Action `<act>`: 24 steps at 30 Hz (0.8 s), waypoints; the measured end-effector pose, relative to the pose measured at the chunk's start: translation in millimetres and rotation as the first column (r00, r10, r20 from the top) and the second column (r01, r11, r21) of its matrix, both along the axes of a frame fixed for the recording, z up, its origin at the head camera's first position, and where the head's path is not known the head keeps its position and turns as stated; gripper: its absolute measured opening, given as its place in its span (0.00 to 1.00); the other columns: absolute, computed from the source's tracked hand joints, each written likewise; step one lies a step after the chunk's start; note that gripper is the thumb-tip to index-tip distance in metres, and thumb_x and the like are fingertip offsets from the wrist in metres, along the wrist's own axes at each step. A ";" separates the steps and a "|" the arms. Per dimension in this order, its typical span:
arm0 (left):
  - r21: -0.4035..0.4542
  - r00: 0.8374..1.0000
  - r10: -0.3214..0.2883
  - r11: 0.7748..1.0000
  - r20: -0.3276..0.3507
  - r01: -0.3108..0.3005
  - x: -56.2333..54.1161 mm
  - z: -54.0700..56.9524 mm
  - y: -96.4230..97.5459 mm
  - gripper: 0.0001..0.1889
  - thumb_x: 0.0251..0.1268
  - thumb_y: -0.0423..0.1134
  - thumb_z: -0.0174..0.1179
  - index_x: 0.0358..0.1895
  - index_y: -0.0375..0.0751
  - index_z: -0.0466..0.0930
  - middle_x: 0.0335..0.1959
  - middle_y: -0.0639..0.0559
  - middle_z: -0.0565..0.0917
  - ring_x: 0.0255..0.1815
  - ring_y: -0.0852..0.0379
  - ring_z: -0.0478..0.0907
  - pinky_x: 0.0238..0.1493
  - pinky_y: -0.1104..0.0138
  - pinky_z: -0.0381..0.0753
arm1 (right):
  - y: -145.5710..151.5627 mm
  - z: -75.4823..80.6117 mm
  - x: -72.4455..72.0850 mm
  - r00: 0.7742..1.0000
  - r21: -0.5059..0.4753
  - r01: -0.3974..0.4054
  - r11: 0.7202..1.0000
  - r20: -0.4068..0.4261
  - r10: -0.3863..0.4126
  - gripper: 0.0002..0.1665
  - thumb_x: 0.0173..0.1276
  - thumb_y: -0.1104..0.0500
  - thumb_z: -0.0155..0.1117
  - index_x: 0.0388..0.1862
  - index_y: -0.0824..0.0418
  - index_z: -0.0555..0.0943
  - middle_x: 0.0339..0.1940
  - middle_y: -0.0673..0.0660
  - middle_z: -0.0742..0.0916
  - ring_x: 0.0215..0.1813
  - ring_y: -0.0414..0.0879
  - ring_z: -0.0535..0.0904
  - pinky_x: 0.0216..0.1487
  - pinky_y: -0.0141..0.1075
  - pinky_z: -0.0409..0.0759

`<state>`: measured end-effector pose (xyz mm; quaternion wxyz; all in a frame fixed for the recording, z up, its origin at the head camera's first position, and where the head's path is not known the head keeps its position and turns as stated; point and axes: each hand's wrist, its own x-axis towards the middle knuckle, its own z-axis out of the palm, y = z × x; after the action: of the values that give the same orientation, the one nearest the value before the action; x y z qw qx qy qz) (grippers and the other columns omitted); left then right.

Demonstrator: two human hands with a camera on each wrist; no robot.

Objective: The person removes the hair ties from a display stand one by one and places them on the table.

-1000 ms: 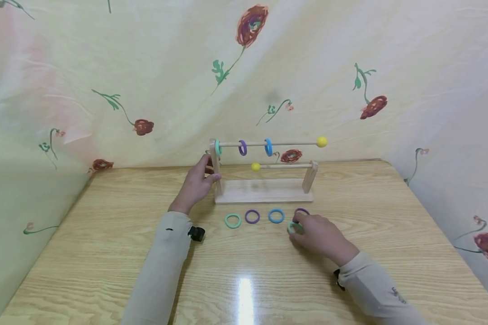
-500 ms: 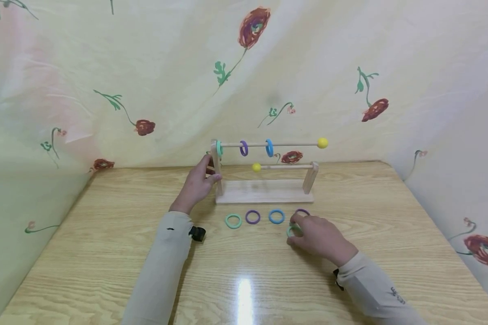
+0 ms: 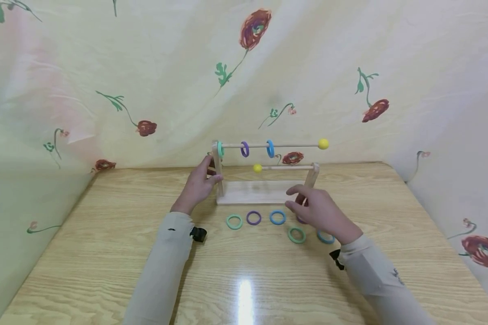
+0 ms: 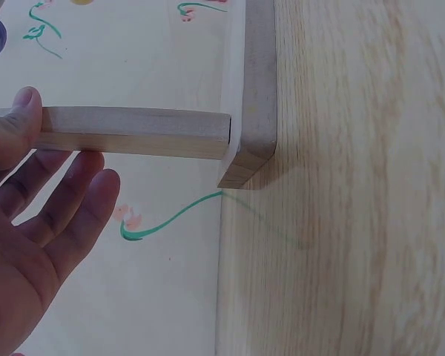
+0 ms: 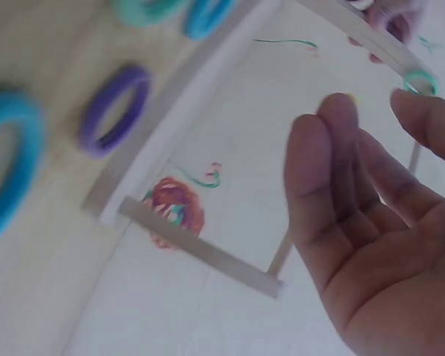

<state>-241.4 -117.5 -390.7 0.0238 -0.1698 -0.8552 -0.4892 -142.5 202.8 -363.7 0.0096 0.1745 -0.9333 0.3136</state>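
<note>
6 rings before stand, 3 on upper rod

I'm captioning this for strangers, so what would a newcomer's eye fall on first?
Probably the pale wooden two-rod stand at the back of the wood-grain table, with yellow balls on its rod ends. Next, the green, purple and blue rings hung on its upper rod, with loose rings lying in front. The person's left hand grips the stand's left post; the right hand, holding nothing, is near its right end.

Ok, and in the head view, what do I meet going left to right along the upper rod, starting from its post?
Wooden post, green ring, purple ring, blue ring, yellow ball.
</note>
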 end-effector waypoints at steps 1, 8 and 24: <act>0.000 1.000 -0.002 1.000 0.001 0.002 -0.1 -0.6 -0.5 0.20 0.76 0.34 0.59 0.66 0.44 0.67 0.54 0.44 0.77 0.55 0.46 0.76 0.51 0.51 0.82 | -1.6 2.9 -1.9 1.000 -0.025 0.007 1.000 -0.003 -0.007 0.17 0.75 0.56 0.65 0.57 0.64 0.80 0.30 0.51 0.83 0.25 0.44 0.76 0.24 0.37 0.76; 0.003 1.000 -0.009 1.000 0.005 0.009 1.2 -1.4 -2.5 0.20 0.75 0.33 0.59 0.66 0.44 0.68 0.53 0.44 0.78 0.56 0.45 0.76 0.51 0.51 0.83 | -15.0 17.6 -17.5 0.995 -0.283 0.057 0.958 0.093 -0.031 0.23 0.77 0.50 0.62 0.63 0.63 0.78 0.40 0.60 0.84 0.30 0.51 0.84 0.35 0.42 0.85; 0.013 0.999 -0.034 0.999 -0.020 0.035 5.1 -1.6 -4.3 0.19 0.74 0.33 0.60 0.64 0.41 0.69 0.53 0.43 0.78 0.56 0.44 0.77 0.51 0.52 0.83 | -44.2 18.9 -55.2 0.912 -0.806 0.254 0.535 0.384 0.145 0.36 0.78 0.41 0.54 0.71 0.65 0.65 0.54 0.62 0.82 0.32 0.47 0.85 0.43 0.41 0.87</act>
<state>-236.3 -121.7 -392.2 0.0252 -0.1892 -0.8485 -0.4936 -197.7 158.6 -344.8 -0.0914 0.0491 -0.6511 0.7519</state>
